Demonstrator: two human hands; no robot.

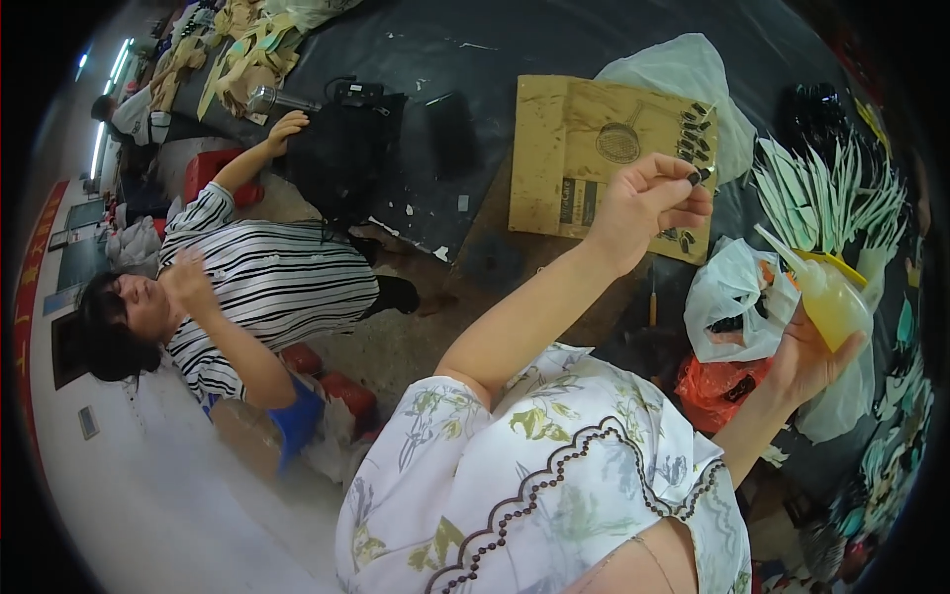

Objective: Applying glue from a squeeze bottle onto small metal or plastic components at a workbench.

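Note:
My left hand [655,211] is closed in a pinch on a small black piece [700,177] above a flat brown cardboard sheet [554,129]. Several similar small black pieces [696,139] lie along the right side of that sheet. Lower right, my right hand [807,361] wraps round a translucent squeeze bottle [839,305] with yellowish contents and a long pale nozzle. The bottle is tilted, its nozzle pointing up and left. It is held in front of a bundle of pale green-white strips [826,193].
A white plastic bag [727,307] and a red bag [712,391] lie between my arms. Clear plastic [683,74] lies behind the cardboard. To the left, a co-worker in a striped shirt [272,282] sits at the dark table [435,59], one hand by a black bag [336,168].

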